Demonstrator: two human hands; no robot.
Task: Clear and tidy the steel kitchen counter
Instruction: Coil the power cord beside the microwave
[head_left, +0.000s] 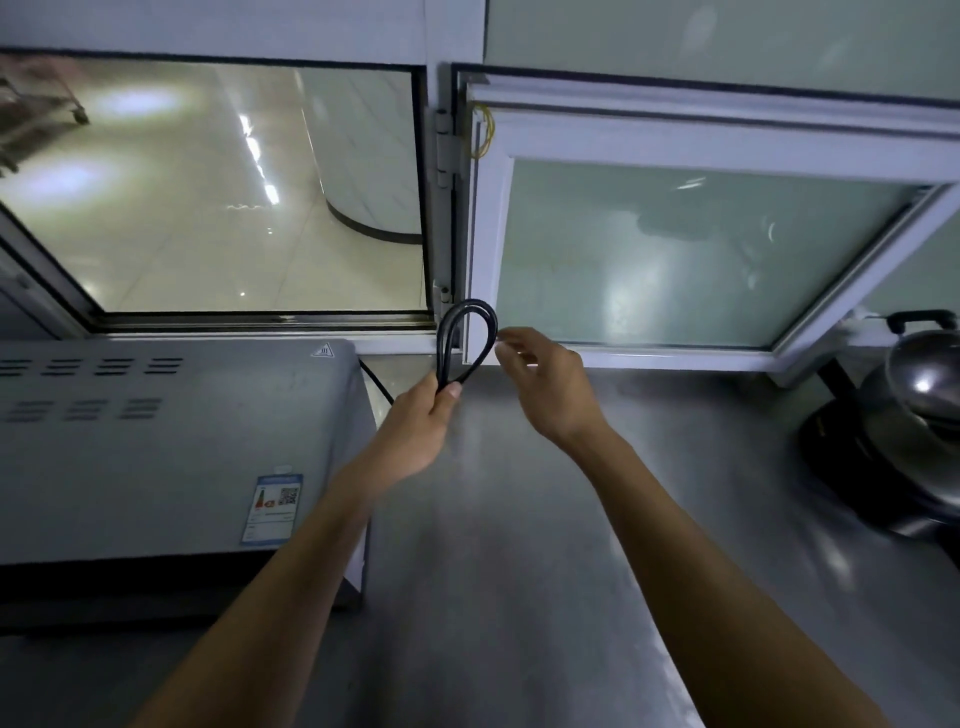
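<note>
A black power cord (466, 338) is folded into a loop that stands up above my left hand (420, 428), which pinches the loop's base between thumb and fingers. The cord's free end runs down behind the grey oven (171, 441) at the left. My right hand (545, 387) hovers just right of the loop with its fingers spread and curled, holding nothing. Both hands are raised over the steel counter (519, 545), close to the window frame at the back.
The grey oven fills the counter's left side. A steel wok with a lid (919, 384) sits on a black cooker (857, 467) at the right edge. An open window sash (701, 249) leans in over the counter's back right.
</note>
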